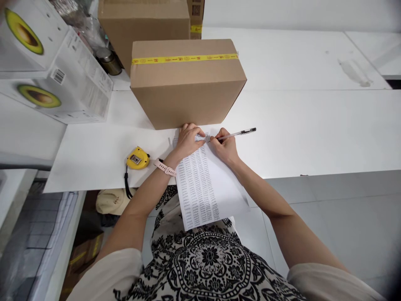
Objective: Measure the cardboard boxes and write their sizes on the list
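My right hand [226, 146] grips a pen [239, 133] with a clear barrel and black end, its tip down near the top of a paper sheet [200, 188]. Columns of small handwritten-looking or printed entries cover the sheet's left part, and its lower end hangs past the table edge. My left hand [189, 141] lies on the sheet's upper part with fingers spread, pressing it flat just in front of a cardboard box [188, 102] sealed with yellow tape. A yellow tape measure [138, 159] with a black strap rests left of my left wrist.
White boxes with avocado pictures [84, 79] are stacked at the left on the white table [313, 125]. A second cardboard box [144, 25] stands behind the taped one, beside a dark jar [109, 62]. Below the table's left end lies a beige cap [112, 201].
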Demonstrator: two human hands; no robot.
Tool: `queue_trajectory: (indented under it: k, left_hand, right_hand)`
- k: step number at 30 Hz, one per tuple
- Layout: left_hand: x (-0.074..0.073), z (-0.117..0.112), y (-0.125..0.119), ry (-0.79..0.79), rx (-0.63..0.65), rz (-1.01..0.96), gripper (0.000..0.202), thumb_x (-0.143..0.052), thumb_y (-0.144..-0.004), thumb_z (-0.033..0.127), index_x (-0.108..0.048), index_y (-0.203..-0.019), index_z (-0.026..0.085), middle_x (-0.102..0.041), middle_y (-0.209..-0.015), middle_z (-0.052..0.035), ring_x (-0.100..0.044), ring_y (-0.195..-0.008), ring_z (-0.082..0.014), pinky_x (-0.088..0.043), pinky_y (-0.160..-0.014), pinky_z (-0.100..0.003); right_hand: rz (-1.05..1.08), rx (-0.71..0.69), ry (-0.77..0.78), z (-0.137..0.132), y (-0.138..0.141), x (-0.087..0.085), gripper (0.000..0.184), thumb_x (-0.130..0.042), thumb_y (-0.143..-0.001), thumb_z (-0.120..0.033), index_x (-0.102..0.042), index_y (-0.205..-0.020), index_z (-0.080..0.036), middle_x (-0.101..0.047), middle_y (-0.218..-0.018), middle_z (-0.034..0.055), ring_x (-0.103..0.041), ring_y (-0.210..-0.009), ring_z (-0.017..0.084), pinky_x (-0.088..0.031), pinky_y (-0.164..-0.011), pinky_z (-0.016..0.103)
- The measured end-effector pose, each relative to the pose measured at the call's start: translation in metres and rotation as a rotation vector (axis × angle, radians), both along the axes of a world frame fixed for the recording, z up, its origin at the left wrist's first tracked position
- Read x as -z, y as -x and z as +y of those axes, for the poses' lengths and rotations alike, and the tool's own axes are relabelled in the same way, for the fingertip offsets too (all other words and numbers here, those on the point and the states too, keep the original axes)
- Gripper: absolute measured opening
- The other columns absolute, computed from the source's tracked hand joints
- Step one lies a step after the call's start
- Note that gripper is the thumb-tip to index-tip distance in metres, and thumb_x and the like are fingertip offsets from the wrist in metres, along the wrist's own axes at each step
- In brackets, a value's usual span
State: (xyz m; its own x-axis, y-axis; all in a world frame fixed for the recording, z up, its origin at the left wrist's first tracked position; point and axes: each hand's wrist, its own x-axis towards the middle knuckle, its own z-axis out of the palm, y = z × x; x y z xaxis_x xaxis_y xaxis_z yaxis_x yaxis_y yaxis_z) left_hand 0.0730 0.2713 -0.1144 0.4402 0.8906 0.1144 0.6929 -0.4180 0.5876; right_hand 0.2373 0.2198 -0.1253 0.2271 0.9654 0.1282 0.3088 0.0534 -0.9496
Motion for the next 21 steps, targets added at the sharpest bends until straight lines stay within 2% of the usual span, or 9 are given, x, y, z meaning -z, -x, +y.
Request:
queue_trajectory:
  k: [21]
  left_hand:
    - [-0.0017,0.0,-0.0014,0.005,-0.015,0.002,0.009,-0.076,-0.082,0.02,-0.07,-0.089,0.021,-0.064,-0.105,-0.0044,-0.054,-0.108,-0.0261,-0.039,-0.102,-0.042]
  right_hand:
    - [-0.01,-0.029,-0.005,-0.0009,-0.0002,-0.0014,0.028,-0.065,-0.077,-0.026,-0.04,-0.066,-0.024,-0.04,-0.056,-0.0064,-0.032,-0.055,0.011,-0.024,-0.054,0.029]
